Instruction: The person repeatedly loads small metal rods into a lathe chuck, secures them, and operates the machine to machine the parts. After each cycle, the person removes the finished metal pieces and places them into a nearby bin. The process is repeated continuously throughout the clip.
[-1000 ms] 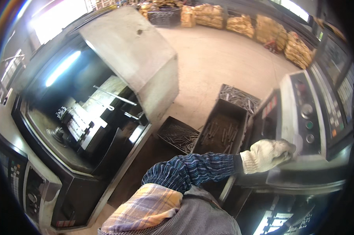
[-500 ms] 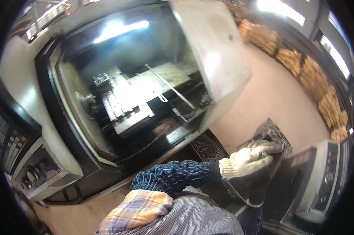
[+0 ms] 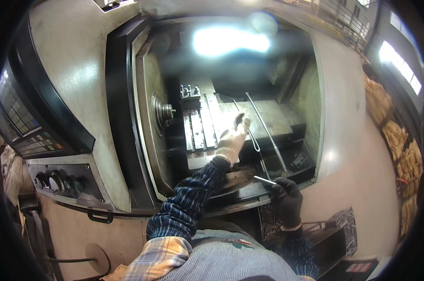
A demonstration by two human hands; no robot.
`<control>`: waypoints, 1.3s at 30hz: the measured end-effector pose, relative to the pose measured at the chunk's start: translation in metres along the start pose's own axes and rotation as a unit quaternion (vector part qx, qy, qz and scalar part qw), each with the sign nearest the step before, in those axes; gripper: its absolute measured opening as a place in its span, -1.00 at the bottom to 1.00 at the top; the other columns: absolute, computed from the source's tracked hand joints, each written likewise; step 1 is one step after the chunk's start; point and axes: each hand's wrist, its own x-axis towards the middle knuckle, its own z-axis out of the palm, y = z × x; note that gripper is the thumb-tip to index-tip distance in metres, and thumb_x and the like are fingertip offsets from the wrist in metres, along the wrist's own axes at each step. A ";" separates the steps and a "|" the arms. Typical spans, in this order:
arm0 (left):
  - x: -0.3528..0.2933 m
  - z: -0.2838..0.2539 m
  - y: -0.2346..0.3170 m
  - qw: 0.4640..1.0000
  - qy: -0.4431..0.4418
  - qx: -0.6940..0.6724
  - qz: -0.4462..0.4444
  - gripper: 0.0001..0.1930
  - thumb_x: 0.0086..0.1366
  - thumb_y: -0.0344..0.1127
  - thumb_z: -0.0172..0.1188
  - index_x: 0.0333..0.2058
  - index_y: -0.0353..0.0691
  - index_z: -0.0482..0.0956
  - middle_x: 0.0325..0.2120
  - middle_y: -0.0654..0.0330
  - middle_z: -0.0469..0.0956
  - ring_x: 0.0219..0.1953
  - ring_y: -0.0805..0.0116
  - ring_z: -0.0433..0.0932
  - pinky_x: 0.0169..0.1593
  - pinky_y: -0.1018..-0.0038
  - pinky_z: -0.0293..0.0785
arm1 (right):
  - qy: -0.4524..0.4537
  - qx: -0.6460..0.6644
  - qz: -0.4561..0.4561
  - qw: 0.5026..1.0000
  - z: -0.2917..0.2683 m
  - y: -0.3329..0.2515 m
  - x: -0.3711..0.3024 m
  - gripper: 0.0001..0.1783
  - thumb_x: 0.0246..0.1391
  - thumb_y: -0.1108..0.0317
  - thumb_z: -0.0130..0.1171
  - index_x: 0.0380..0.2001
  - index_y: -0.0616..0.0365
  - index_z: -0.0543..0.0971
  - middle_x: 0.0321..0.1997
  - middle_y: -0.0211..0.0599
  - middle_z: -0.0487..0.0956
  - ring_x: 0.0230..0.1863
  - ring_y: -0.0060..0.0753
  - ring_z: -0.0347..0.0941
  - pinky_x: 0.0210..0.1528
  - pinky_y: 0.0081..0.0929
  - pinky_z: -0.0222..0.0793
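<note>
My left hand [image 3: 233, 140], in a whitish glove, reaches into the open lathe, above the brightly lit slotted metal bed. Motion and glare blur its fingers, so its grip is unclear. Close by lies a thin rod with a looped end [image 3: 255, 143]. My right hand [image 3: 287, 199], in a black glove, is closed on a short metal rod [image 3: 264, 180] at the front sill. The rod points up and left from the fingers. Left of my left hand, the spindle chuck [image 3: 165, 113] projects from the lathe's inner wall.
A longer metal rod [image 3: 268, 133] lies slanting across the bed. Several bolts stand on a block [image 3: 190, 91] farther back. Below the sill is a bin of metal pieces [image 3: 270, 222], with another box of pieces [image 3: 347, 229] to its right. The control panel [image 3: 64, 180] is at left.
My view has turned toward the lathe. My left hand has gone from the boxes at right into the lathe. My right hand now shows clearly with the short rod.
</note>
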 end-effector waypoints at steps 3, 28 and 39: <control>0.094 -0.046 -0.088 0.861 -0.060 0.503 0.048 -0.51 0.52 -0.05 -0.08 0.31 -0.09 0.40 0.06 -0.07 0.60 0.05 0.02 0.60 0.16 0.23 0.51 | -0.089 0.010 0.051 0.995 0.018 0.000 0.030 -0.77 0.26 0.47 0.30 -0.03 0.19 0.61 -0.40 -0.55 0.54 -0.49 -0.72 0.38 -0.45 -0.67 0.33; 0.039 -0.076 -0.026 0.930 0.196 0.238 0.199 -0.60 0.33 -0.37 0.33 0.14 -0.14 0.58 -0.14 0.04 0.68 -0.15 0.21 0.69 -0.05 0.41 0.62 | -0.169 0.020 0.087 0.982 0.148 0.077 0.233 -0.69 0.31 0.29 0.26 0.03 0.23 0.60 -0.33 -0.38 0.61 -0.54 -0.60 0.52 -0.55 -0.66 0.42; -0.198 -0.209 0.030 0.568 0.701 0.419 0.102 -0.61 0.55 -0.32 0.03 0.14 -0.58 0.45 0.02 -0.22 0.57 0.00 0.12 0.63 0.03 0.28 0.60 | -0.275 -0.049 -0.048 0.959 0.352 0.187 0.304 -0.68 0.29 0.23 0.28 0.01 0.15 0.62 -0.26 -0.38 0.64 -0.45 -0.54 0.59 -0.49 -0.54 0.52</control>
